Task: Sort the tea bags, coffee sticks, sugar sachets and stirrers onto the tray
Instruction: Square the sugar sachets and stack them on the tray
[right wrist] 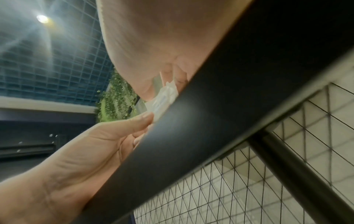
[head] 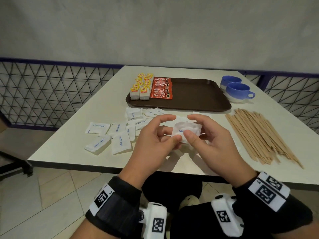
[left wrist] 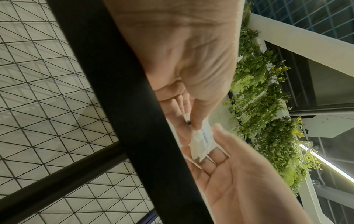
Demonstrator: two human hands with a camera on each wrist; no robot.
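Above the table's front middle, both hands hold one crumpled white sugar sachet [head: 185, 131]. My left hand [head: 172, 130] pinches its left end between thumb and fingers. My right hand [head: 190, 128] pinches its right end, thumb on top. In the left wrist view the left thumb presses the sachet [left wrist: 201, 139] against the fingers. The right wrist view shows only a strip of the sachet [right wrist: 164, 97] above the table edge. Several loose sugar sachets [head: 119, 133] lie to the left. The brown tray [head: 198, 99] carries tea bags [head: 141, 85] and red coffee sticks [head: 161, 87] at its left end.
A pile of wooden stirrers [head: 259, 135] lies on the right of the table [head: 69, 145]. Two blue cups [head: 238, 90] stand right of the tray. A wire-mesh fence [head: 43, 94] runs behind and left of the table.
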